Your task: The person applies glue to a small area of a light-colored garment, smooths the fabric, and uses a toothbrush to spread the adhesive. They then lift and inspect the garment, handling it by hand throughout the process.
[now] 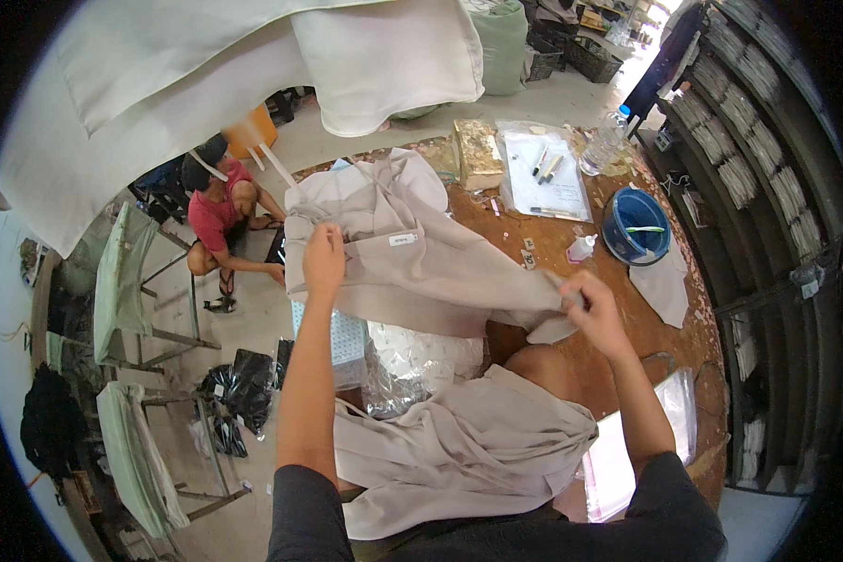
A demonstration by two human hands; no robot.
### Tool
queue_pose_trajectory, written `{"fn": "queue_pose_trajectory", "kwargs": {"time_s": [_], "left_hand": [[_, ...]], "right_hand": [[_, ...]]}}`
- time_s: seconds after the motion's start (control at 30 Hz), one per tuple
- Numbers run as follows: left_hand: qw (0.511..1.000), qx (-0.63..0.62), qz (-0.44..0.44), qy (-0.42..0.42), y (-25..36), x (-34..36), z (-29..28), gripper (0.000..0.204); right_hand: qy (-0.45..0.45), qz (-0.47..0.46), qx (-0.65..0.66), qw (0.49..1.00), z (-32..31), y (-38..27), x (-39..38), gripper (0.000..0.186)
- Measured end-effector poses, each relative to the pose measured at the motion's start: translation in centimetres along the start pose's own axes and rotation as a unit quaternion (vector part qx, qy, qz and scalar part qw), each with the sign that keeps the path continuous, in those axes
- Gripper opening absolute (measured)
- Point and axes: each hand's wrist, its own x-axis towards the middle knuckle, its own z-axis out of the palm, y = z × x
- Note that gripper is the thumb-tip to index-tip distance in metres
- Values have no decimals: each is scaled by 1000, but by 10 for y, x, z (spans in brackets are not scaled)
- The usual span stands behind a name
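Observation:
A beige garment [431, 267] with a gathered edge and a small white label is stretched sideways over the table, and I cannot tell its exact kind. My left hand [325, 260] is closed on it near the gathered edge at the left. At the other end, my right hand [592, 307] pinches the cloth, slightly smeared by motion. A second beige garment [459, 450] lies crumpled closest to me, across my lap and the table edge. Clear plastic bags [412, 361] lie partly under the stretched garment, beside a light blue patterned packet [332, 342].
The brown table [628, 361] bears a blue bucket [635, 228], a water bottle [605, 140], a small white bottle [581, 248] and papers [543, 173] with pens. White cloth [384, 66] hangs overhead. A person [227, 220] crouches left, near green-covered stools [122, 290]. Shelves [768, 187] stand right.

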Motion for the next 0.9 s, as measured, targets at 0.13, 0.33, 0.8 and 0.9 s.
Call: {"fn": "queue_pose_trajectory", "kwargs": {"time_s": [0.13,0.33,0.8,0.9], "left_hand": [[955,-256,60,-134,50,-34,-31,35],[622,-751,-214,-52,102,-213,-25,63],[478,-799,-365,-18,35,-221,-49,48],[467,-816,-339,-32,49,-210,-72,48]], "right_hand": [[-31,-79,183,979,-5,-41,31,49],[-270,-302,122,906,141,-128,12,69],[-260,10,-101,960,180,-62,-78,65],[-96,-12,-123,988,192,-45,-76,84]]}}
